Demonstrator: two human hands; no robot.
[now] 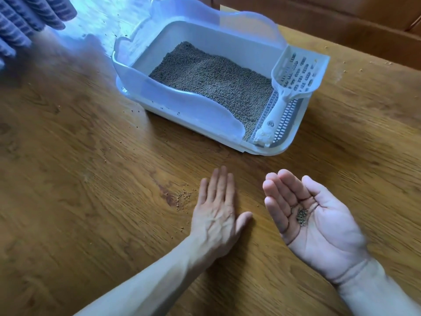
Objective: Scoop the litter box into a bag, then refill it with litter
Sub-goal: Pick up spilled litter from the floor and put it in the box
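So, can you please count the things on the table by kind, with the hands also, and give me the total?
Litter box: 1
Scoop, lying on the box's grated end: 1
Hands: 2, the left hand flat on the table, the right hand palm up holding a few litter pellets
Total: 4
Loose pellets on the table are too many and too small to count.

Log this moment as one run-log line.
left hand: flat on table | right hand: palm up, cupping pellets | scoop: resting in litter box | spilled pellets: beside left hand
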